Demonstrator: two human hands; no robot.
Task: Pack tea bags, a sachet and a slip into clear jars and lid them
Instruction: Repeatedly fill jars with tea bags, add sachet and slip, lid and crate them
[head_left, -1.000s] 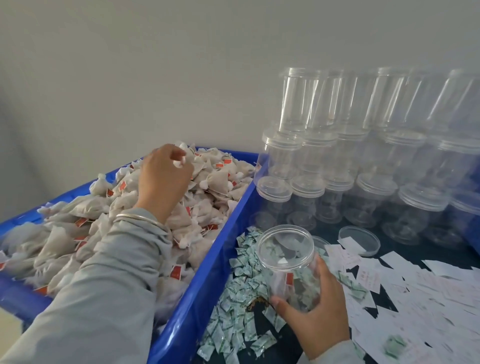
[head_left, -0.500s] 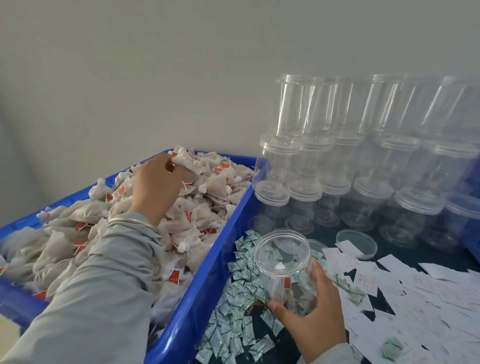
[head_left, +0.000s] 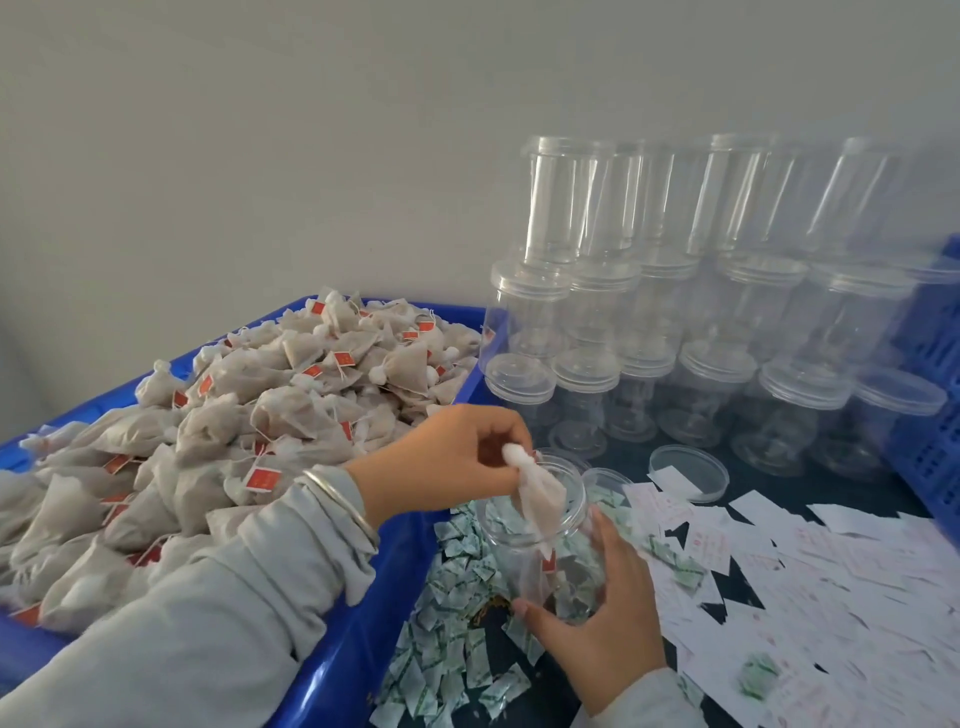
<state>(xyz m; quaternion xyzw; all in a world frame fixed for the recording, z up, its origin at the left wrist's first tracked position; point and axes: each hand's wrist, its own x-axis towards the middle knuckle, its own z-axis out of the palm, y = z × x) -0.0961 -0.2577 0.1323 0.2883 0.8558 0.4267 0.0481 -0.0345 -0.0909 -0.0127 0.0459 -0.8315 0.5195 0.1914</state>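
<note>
My left hand (head_left: 447, 462) pinches a white tea bag (head_left: 537, 493) by its knotted top and holds it over the mouth of an open clear jar (head_left: 545, 540). The bag's lower end hangs inside the jar, where a red tag shows. My right hand (head_left: 597, 629) grips that jar from the near right side, on the dark table. A blue crate (head_left: 358, 634) heaped with tea bags (head_left: 291, 395) fills the left. Green-and-white sachets (head_left: 457, 571) lie scattered beside the jar, and white paper slips (head_left: 810, 571) cover the table to the right.
Stacks of lidded empty clear jars (head_left: 691, 322) stand at the back right against the wall. A loose clear lid (head_left: 688, 470) lies on the table behind the slips. A blue slatted crate (head_left: 935, 415) borders the far right edge.
My left hand has left the tea bag heap and swung right with one bag, now over the jar's mouth. My right hand still holds the jar in about the same spot.
</note>
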